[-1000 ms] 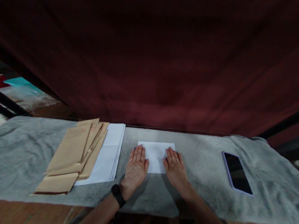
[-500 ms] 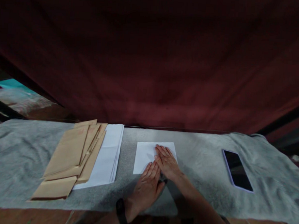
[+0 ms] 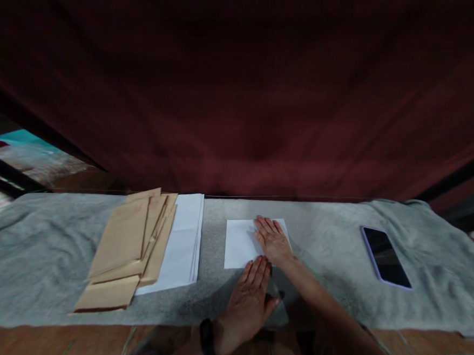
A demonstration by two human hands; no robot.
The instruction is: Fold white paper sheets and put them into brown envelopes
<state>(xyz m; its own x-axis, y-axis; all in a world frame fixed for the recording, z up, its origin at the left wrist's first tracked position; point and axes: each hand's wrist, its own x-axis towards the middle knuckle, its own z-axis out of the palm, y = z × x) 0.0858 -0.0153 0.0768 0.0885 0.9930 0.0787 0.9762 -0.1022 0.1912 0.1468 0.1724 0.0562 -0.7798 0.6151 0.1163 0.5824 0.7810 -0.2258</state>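
A white sheet of paper (image 3: pixel 239 243) lies flat on the grey cloth in front of me. My right hand (image 3: pixel 273 241) rests flat on its right half, palm down, fingers stretched out toward the far edge. My left hand (image 3: pixel 249 297), with a dark band on the wrist, is also laid flat. Its fingertips touch the near edge of the paper, and the rest of the palm is over the cloth. Both hands are open and hold nothing. Part of the paper's right side is hidden under my right hand.
Left of the paper are several brown paper envelopes (image 3: pixel 123 237), overlapping white sheets (image 3: pixel 183 244). A phone (image 3: pixel 386 257) with a purple edge lies to the right. The grey cloth (image 3: pixel 329 249) covers the surface, with a dark red curtain (image 3: pixel 241 118) behind.
My hands have drawn apart a little: the right has slid up the paper, the left back toward its near edge. The whole view has shifted slightly.
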